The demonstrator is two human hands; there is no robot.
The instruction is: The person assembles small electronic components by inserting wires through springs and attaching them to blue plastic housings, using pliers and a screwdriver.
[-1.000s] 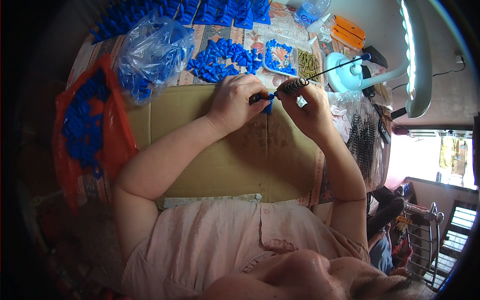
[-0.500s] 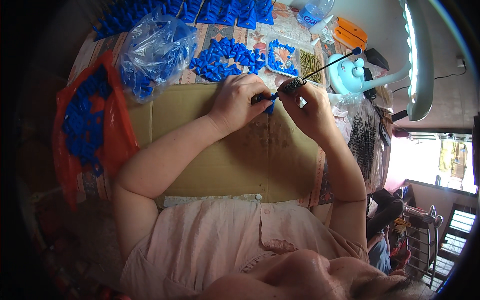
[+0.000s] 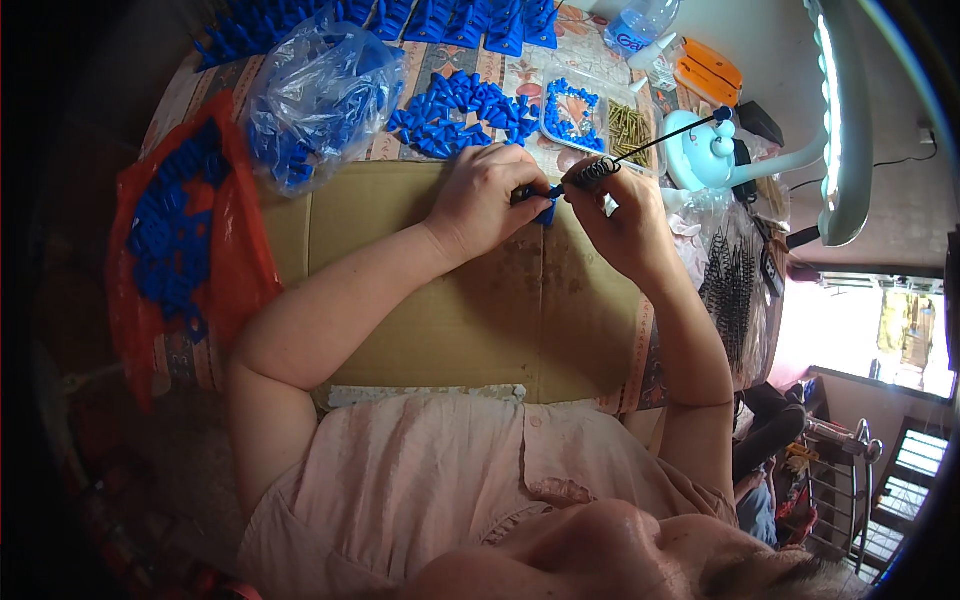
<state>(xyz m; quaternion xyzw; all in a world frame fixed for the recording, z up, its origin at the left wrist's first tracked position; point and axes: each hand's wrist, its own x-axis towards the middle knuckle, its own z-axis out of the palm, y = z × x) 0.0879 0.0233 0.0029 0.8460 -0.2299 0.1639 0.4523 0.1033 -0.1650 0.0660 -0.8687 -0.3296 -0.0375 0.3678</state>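
Over the cardboard sheet (image 3: 430,320), my two hands meet fingertip to fingertip. My left hand (image 3: 485,195) is closed on a small blue plastic piece (image 3: 547,213), most of it hidden by the fingers. From the right, my right hand (image 3: 622,215) pinches a black coil spring (image 3: 597,172) with a thin black rod running out of it. That rod rises to the right and ends in a small blue tip (image 3: 722,114). The rod's near end meets the blue piece between my fingers; how they join is hidden.
Beyond my hands lie a pile of blue cone-like parts (image 3: 440,115), a clear bag (image 3: 320,100), a tub of small blue pieces (image 3: 572,113) and brass-coloured pins (image 3: 628,132). A red bag (image 3: 240,230) sits left. Right are a lamp (image 3: 700,150) and black springs (image 3: 728,290).
The table things sit slightly further right in the picture. My hands keep nearly the same pose and grip, with the spring and rod barely shifted.
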